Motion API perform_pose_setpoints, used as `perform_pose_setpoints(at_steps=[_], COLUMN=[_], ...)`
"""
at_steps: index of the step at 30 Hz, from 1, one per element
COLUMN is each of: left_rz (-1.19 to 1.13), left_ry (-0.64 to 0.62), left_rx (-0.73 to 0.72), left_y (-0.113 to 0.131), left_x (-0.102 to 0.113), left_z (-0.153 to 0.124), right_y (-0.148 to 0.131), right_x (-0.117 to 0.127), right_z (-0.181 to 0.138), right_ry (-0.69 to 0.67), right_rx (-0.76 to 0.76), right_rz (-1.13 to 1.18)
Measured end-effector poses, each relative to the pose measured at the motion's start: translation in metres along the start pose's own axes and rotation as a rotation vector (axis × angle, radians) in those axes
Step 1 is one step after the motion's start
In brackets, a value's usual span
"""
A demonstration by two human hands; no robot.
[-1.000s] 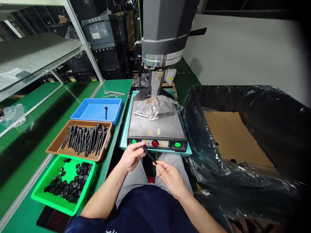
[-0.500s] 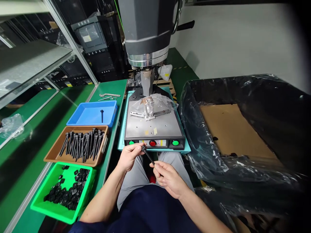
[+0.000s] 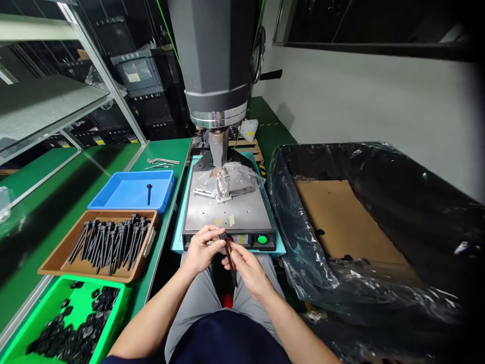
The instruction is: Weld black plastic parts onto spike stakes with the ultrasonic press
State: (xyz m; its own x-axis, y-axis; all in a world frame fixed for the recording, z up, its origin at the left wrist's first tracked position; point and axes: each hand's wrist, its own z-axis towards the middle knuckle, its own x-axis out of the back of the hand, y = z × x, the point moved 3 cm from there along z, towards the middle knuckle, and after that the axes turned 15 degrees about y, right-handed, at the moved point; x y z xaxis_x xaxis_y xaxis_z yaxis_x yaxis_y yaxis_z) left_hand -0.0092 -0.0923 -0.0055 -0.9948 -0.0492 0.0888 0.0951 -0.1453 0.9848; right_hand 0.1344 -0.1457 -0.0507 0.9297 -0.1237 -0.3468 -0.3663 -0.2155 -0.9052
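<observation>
A long black threaded bolt (image 3: 231, 265) hangs steeply in front of the machine's front edge, its head up and its tip down. My left hand (image 3: 204, 251) is closed, pinching the bolt at its head end. The fingers of my right hand (image 3: 248, 269) are closed around the upper shaft, just below the left fingertips. Part of the shaft and head is covered by my fingers. Similar black bolts (image 3: 109, 242) fill a brown tray (image 3: 48, 264) on the left, and one more bolt (image 3: 149, 194) lies in a blue tray (image 3: 113, 188).
A green bin (image 3: 120, 308) holds small black parts (image 3: 87, 328). Ahead stands a grey press (image 3: 215, 55) over a metal plate (image 3: 197, 215) with a plastic-wrapped fixture (image 3: 223, 183). At right is a large box lined with black plastic (image 3: 282, 202). Wrenches (image 3: 162, 162) lie behind the blue tray.
My right hand has moved from the bolt's tip up its shaft, close to my left hand. The bolt now points more steeply down. The whole view has shifted.
</observation>
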Motion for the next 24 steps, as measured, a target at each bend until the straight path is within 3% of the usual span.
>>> perform_pose_setpoints(at_steps=[5,10,13,16,18,20,24], left_rz=[-0.038,-0.095,-0.236,-0.490,-0.664,-0.791,-0.938], left_ry=[-0.070,-0.119,0.035,0.248,0.278,0.271,0.303], left_rx=[0.048,0.128,0.341,0.732,0.922,0.986,0.962], left_y=[-0.009,-0.028,-0.045,-0.066,-0.074,-0.075,-0.066], left_x=[-0.018,-0.027,-0.026,-0.026,-0.028,-0.031,-0.032], left_z=[0.007,0.018,0.033,0.054,0.071,0.089,0.115], right_y=[-0.017,-0.015,-0.024,-0.043,-0.055,-0.064,-0.073], right_x=[-0.003,0.000,0.010,0.019,0.020,0.016,0.003], right_z=[0.030,0.054,0.076,0.106,0.128,0.150,0.185], right_ry=[0.039,0.045,0.143,0.271,0.306,0.307,0.289], right_rx=[0.041,-0.035,-0.025,0.078,0.149,0.191,0.339], right_rz=[0.102,0.206,0.217,0.224,0.200,0.118,-0.099])
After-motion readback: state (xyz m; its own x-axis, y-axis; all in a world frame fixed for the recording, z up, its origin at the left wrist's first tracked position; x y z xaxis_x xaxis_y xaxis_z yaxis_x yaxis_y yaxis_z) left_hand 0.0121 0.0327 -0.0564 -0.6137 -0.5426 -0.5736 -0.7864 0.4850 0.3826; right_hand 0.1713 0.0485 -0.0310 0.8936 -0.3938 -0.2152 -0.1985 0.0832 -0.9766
